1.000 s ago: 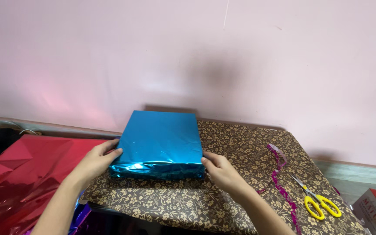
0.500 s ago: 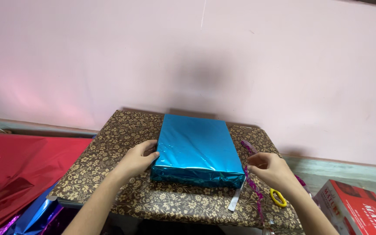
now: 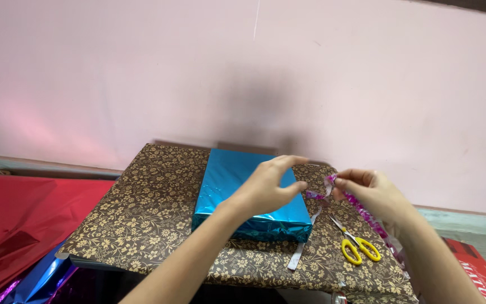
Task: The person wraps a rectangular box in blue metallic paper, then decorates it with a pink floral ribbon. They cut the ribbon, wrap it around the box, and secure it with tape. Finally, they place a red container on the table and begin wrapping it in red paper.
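A flat box wrapped in shiny blue foil (image 3: 237,188) lies on a small table covered in brown floral paper (image 3: 142,208). My left hand (image 3: 268,188) hovers over the box's right part, fingers spread and reaching toward the ribbon. My right hand (image 3: 369,191) is raised just right of the box and pinches a glittery pink ribbon (image 3: 367,217), which trails down past my wrist. A short end of the ribbon sticks out between the two hands.
Yellow-handled scissors (image 3: 358,247) lie on the table at the right, beside a silver strip (image 3: 305,242). Red foil sheets (image 3: 18,225) and blue and purple foil (image 3: 40,278) lie at the left. A red box (image 3: 482,276) sits at the lower right. A pink wall stands behind.
Both hands have left the box's sides. My right hand has picked up the pink ribbon and lifted it; my left hand has risen over the box toward the ribbon.
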